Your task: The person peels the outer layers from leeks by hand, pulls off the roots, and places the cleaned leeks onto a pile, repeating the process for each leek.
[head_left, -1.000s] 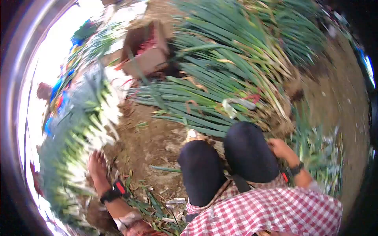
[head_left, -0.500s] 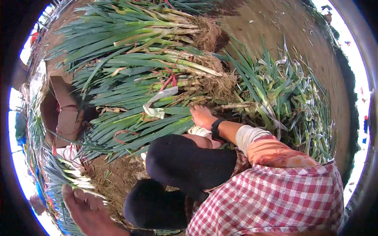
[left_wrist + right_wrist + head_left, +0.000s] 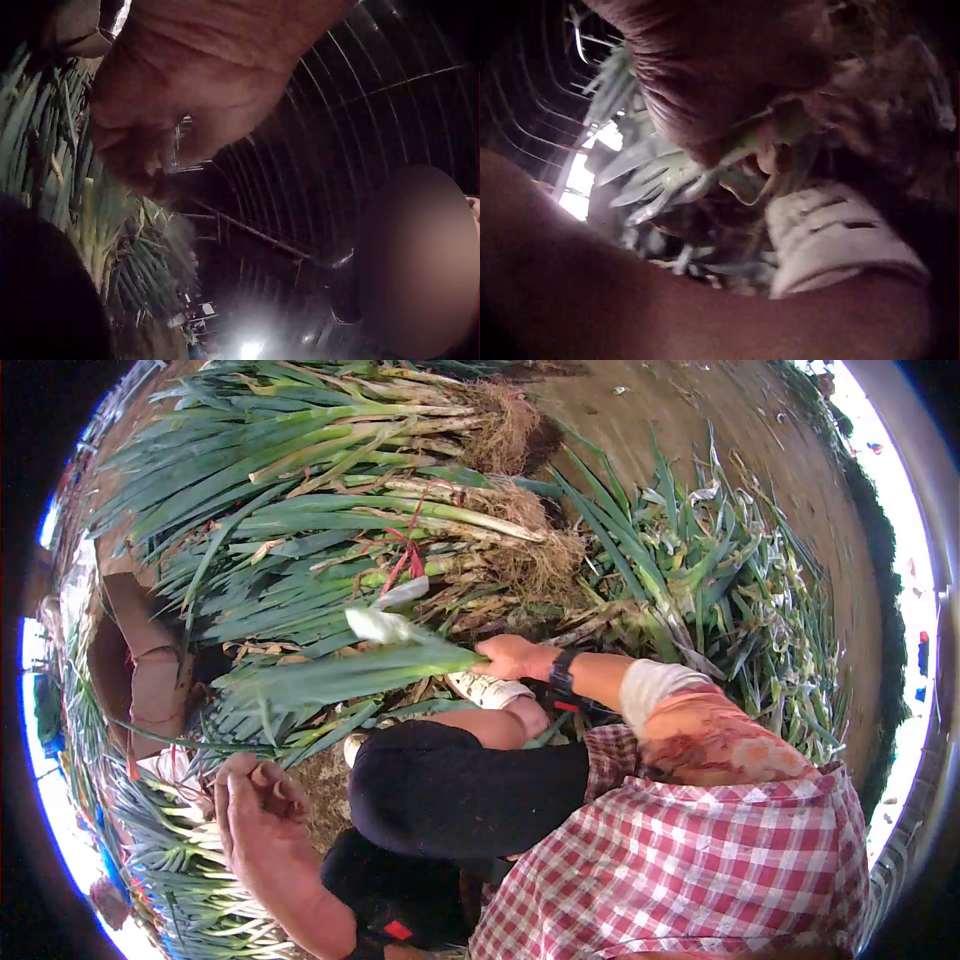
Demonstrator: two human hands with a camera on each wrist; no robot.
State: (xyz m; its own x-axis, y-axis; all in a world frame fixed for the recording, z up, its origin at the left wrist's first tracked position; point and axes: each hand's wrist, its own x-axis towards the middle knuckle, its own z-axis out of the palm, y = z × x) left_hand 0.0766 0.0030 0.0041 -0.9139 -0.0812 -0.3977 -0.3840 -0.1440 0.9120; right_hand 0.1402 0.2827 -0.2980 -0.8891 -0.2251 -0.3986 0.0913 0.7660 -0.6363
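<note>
My right hand (image 3: 510,657) grips a green onion (image 3: 340,678) by its stalk, just above the shoe. The leaves stretch left from the fist, blurred by motion in the head view. In the right wrist view, the same green onion (image 3: 679,169) passes beneath the curled fingers, its lower end hidden by the hand. My left hand (image 3: 265,830) is raised in front of the left knee, fingers loosely bent and nothing in them; the left wrist view shows that hand (image 3: 187,82) from below. Long bundles of untrimmed green onions (image 3: 300,550) lie beyond, roots to the right.
A heap of stripped leaves (image 3: 720,590) lies at the right. Cleaned green onions with white stalks (image 3: 210,870) are laid out at the lower left. At the left stands an open cardboard box (image 3: 160,690). A white shoe (image 3: 490,690) is beside the bundles.
The head view has turned to the right. My right hand has gone from beside the knee to the bundles and now grips a green onion. My left hand has left the cleaned row and risen.
</note>
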